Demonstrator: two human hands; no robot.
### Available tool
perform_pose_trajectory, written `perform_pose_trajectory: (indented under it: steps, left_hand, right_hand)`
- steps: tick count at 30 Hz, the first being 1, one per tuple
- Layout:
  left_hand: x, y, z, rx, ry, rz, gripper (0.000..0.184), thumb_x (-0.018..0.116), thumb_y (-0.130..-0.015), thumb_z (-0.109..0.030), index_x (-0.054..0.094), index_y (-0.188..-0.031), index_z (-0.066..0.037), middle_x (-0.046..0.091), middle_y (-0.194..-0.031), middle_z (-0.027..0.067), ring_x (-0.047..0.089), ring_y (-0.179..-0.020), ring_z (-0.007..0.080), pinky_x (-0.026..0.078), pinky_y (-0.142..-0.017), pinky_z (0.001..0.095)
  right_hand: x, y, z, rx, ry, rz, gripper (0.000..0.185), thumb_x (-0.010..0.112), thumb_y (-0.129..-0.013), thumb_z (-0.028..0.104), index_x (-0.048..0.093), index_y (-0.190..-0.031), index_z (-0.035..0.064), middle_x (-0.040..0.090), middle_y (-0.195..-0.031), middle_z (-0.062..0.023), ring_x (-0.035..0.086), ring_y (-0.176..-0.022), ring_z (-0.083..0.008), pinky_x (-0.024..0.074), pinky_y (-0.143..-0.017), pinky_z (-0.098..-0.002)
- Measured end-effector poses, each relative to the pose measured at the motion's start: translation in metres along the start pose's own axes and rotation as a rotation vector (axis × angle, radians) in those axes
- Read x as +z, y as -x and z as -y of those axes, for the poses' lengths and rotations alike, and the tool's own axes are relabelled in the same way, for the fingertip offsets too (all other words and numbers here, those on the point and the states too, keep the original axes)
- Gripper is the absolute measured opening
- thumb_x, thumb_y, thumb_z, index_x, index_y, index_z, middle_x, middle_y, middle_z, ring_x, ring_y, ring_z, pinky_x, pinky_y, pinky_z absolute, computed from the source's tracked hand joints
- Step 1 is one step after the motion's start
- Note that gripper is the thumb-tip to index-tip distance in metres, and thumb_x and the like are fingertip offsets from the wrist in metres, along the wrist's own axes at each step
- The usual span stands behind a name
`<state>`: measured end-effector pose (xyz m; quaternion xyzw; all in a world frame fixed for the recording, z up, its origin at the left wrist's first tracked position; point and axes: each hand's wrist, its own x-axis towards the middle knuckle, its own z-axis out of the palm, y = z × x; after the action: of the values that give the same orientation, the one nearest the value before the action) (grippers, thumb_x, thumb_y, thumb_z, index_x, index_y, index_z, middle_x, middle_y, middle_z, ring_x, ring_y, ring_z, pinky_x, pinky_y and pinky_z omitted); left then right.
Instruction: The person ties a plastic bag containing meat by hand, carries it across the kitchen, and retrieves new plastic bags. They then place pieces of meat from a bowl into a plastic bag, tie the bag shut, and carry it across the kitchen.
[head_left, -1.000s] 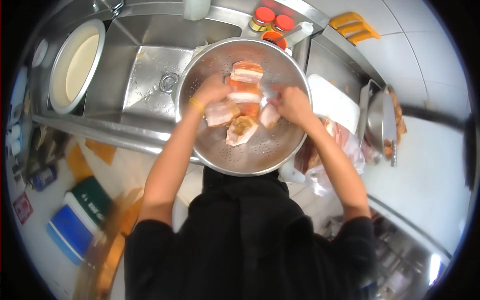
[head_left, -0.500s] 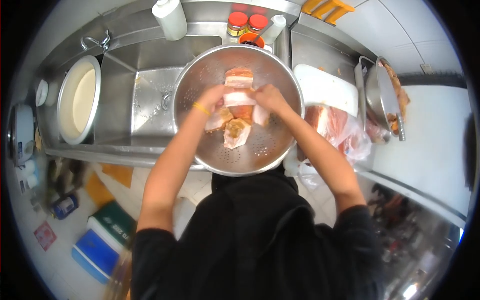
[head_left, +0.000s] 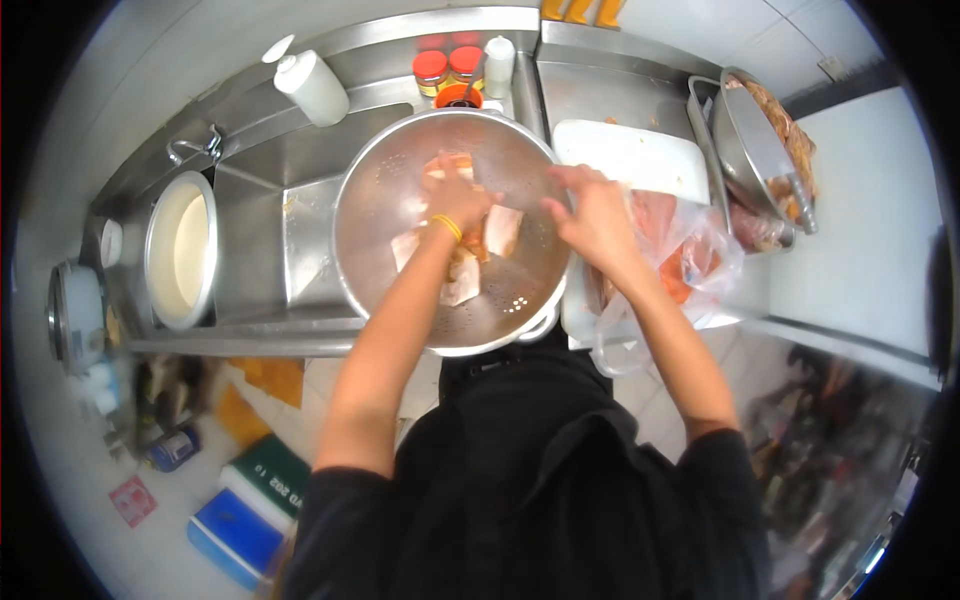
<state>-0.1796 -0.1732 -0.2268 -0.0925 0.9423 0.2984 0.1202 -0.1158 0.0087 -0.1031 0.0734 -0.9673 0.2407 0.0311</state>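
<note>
Several chunks of pork belly (head_left: pixel 503 231) lie in a large steel colander (head_left: pixel 375 180) in front of me. My left hand (head_left: pixel 460 203), with a yellow band at the wrist, is over the middle chunks, its fingers stretched out and touching the meat; it partly hides them. Above the colander's right rim, my right hand (head_left: pixel 597 218) is open with fingers apart, holding nothing. Just right of it lies a clear plastic bag (head_left: pixel 700 245) with large pieces of raw meat in or under it.
A steel sink (head_left: pixel 250 240) holds an oval cream-lined basin (head_left: pixel 182 250) at left. Behind the colander stand a pump bottle (head_left: pixel 312 88), red-lidded jars (head_left: pixel 431 70) and a squeeze bottle (head_left: pixel 499 68). A white board (head_left: pixel 630 158) and a steel bowl (head_left: pixel 752 135) are at right.
Both hands have let go of the pork belly piece they held between them. My right hand has moved right, out to the rim; the left has come down over the chunks. The view has shifted.
</note>
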Motion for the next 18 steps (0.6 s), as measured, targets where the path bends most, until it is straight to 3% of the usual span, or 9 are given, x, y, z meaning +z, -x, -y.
perform_pose_trajectory:
  steps: [1, 5, 8, 10, 11, 12, 13, 15, 18]
  left_hand:
    - [-0.006, 0.013, -0.018, -0.179, -0.093, 0.060, 0.111, 0.074, -0.068, -0.050, 0.006, -0.150, -0.017, 0.020, -0.146, 0.0289, 0.027, -0.134, 0.0438, 0.028, -0.106, 0.0560]
    - [0.010, 0.011, -0.020, -0.206, -0.156, -0.021, 0.108, 0.068, -0.072, -0.047, 0.002, -0.150, -0.013, 0.022, -0.144, 0.0283, 0.029, -0.131, 0.0498, 0.030, -0.104, 0.0573]
    - [-0.002, 0.003, -0.018, -0.306, -0.114, -0.024, 0.102, 0.064, -0.075, -0.044, 0.003, -0.150, -0.012, 0.028, -0.142, 0.0287, 0.036, -0.127, 0.0479, 0.031, -0.105, 0.0535]
    - [0.002, -0.014, -0.004, -0.388, -0.168, 0.013, 0.104, 0.064, -0.074, -0.046, 0.004, -0.149, -0.008, 0.034, -0.140, 0.0296, 0.045, -0.122, 0.0433, 0.034, -0.104, 0.0497]
    - [0.030, -0.073, 0.074, -0.219, -0.129, 0.174, 0.105, 0.064, -0.074, -0.047, 0.002, -0.149, -0.006, 0.038, -0.137, 0.0298, 0.047, -0.121, 0.0404, 0.033, -0.105, 0.0479]
    - [0.055, -0.128, 0.147, -0.055, -0.062, 0.333, 0.106, 0.064, -0.074, -0.047, 0.001, -0.148, -0.003, 0.042, -0.135, 0.0301, 0.050, -0.119, 0.0375, 0.033, -0.106, 0.0460]
    - [0.046, -0.111, 0.123, -0.050, -0.084, 0.346, 0.106, 0.064, -0.074, -0.047, 0.001, -0.148, -0.003, 0.042, -0.135, 0.0301, 0.050, -0.119, 0.0375, 0.033, -0.106, 0.0460]
    - [-0.001, -0.058, 0.060, -0.452, 0.279, 0.234, 0.121, 0.071, -0.073, -0.033, -0.022, -0.142, 0.000, 0.047, -0.124, 0.0311, 0.048, -0.117, 0.0300, 0.031, -0.107, 0.0386]
    - [0.020, -0.058, 0.079, -0.518, 0.392, -0.030, 0.129, 0.075, -0.072, -0.033, -0.031, -0.138, -0.001, 0.044, -0.129, 0.0295, 0.046, -0.120, 0.0279, 0.033, -0.106, 0.0374]
  right_hand:
    - [-0.018, 0.012, -0.003, 0.014, -0.064, -0.045, 0.033, 0.067, -0.077, 0.013, 0.064, -0.109, 0.0061, 0.066, -0.099, -0.0158, 0.062, -0.093, -0.0323, 0.0484, -0.083, -0.0417]
    - [-0.072, 0.059, -0.045, -0.089, -0.196, -0.247, 0.029, 0.067, -0.075, 0.006, 0.066, -0.104, 0.0062, 0.066, -0.091, -0.0111, 0.061, -0.089, -0.0282, 0.0428, -0.084, -0.0391]
    - [-0.097, 0.089, -0.084, 0.078, -0.326, -0.366, 0.031, 0.064, -0.073, -0.003, 0.066, -0.103, 0.0058, 0.067, -0.084, -0.0081, 0.061, -0.081, -0.0277, 0.0440, -0.082, -0.0356]
    - [-0.103, 0.104, -0.113, 0.425, -0.457, -0.227, 0.035, 0.062, -0.072, -0.007, 0.065, -0.105, 0.0049, 0.065, -0.097, -0.0095, 0.059, -0.085, -0.0279, 0.0440, -0.084, -0.0347]
    - [-0.106, 0.108, -0.124, 0.434, -0.468, -0.227, 0.035, 0.062, -0.072, -0.007, 0.065, -0.105, 0.0049, 0.065, -0.097, -0.0095, 0.059, -0.085, -0.0279, 0.0440, -0.084, -0.0347]
    - [-0.108, 0.113, -0.134, 0.205, -0.336, -0.312, 0.035, 0.062, -0.072, -0.007, 0.064, -0.105, 0.0042, 0.063, -0.104, -0.0105, 0.058, -0.089, -0.0280, 0.0439, -0.085, -0.0351]
    - [-0.110, 0.119, -0.144, -0.017, -0.199, -0.394, 0.036, 0.062, -0.071, -0.008, 0.063, -0.105, 0.0035, 0.060, -0.110, -0.0115, 0.057, -0.092, -0.0282, 0.0438, -0.086, -0.0354]
    - [-0.117, 0.129, -0.160, 0.019, -0.227, -0.346, 0.036, 0.063, -0.070, -0.008, 0.062, -0.105, 0.0025, 0.055, -0.118, -0.0126, 0.055, -0.099, -0.0296, 0.0437, -0.087, -0.0367]
    - [-0.118, 0.128, -0.175, -0.027, -0.297, -0.354, 0.035, 0.063, -0.070, -0.008, 0.062, -0.103, 0.0022, 0.057, -0.114, -0.0122, 0.054, -0.101, -0.0311, 0.0434, -0.087, -0.0378]
